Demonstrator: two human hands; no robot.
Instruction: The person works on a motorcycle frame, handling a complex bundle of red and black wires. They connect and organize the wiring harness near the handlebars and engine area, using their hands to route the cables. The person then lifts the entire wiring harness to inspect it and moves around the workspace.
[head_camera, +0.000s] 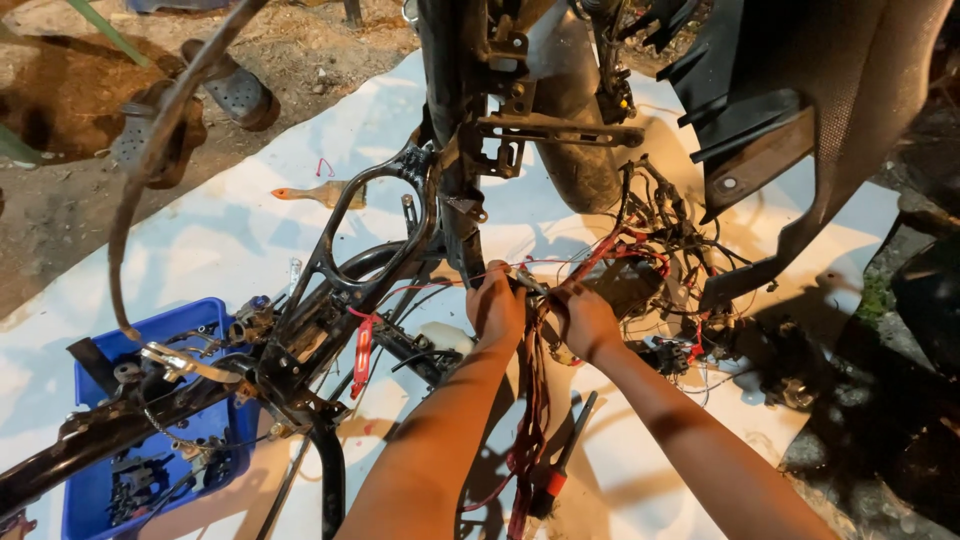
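1. Blue plastic bin (95, 470), left edge of the white ground sheet (230, 240): holds small dark metal parts. The bare black motorcycle frame (330, 290) runs across it.
2. Paintbrush (322, 194) lies on the sheet beyond the frame, well apart from the hands.
3. Left hand (495, 308): fingers curled, pinched on thin red wires at the foot of the frame's upright post.
4. Step in hand, as I judge it: sorting or freeing the wiring harness (640, 260) where it meets the frame. The next move calls for tracing single strands without tugging.
5. Red-handled screwdriver (560, 462) lies on the sheet between the forearms, beside a hanging red wire bundle (528, 420).
6. Right hand (583, 318): closed around the bundle just beside the left hand.
7. In the way: the tangled harness to the right, with a black fairing panel (800, 130) overhanging it.
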